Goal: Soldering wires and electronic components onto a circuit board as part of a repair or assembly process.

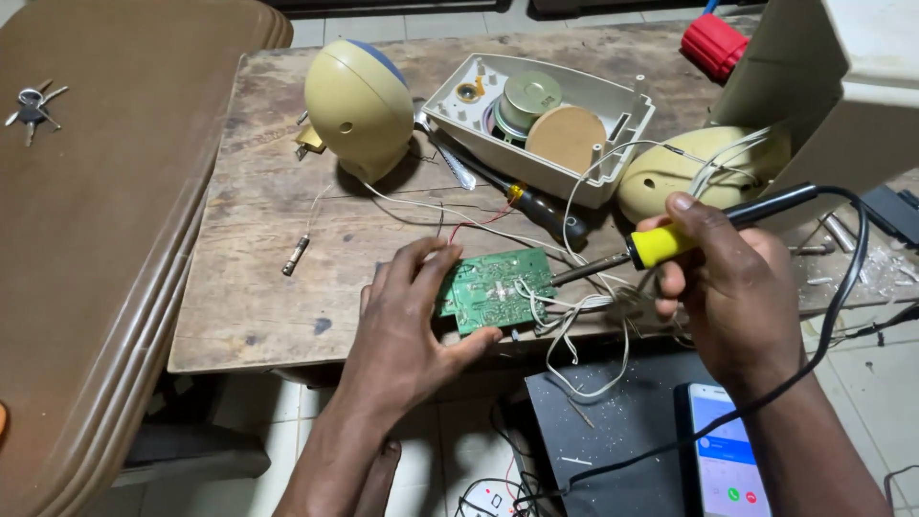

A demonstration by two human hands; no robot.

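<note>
Green circuit board (496,290) sits tilted at the surface (268,287) edge, pinched by your left hand (412,325) so it stays steady. Your right hand (728,287), just beside it, is clamped around the yellow-collared soldering iron (661,244), tip angled toward the white wires (574,316).

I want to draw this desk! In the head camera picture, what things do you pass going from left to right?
Keys → small metal plug → round cream shell → left hand → green circuit board → soldering iron in the right hand → black box.
</note>
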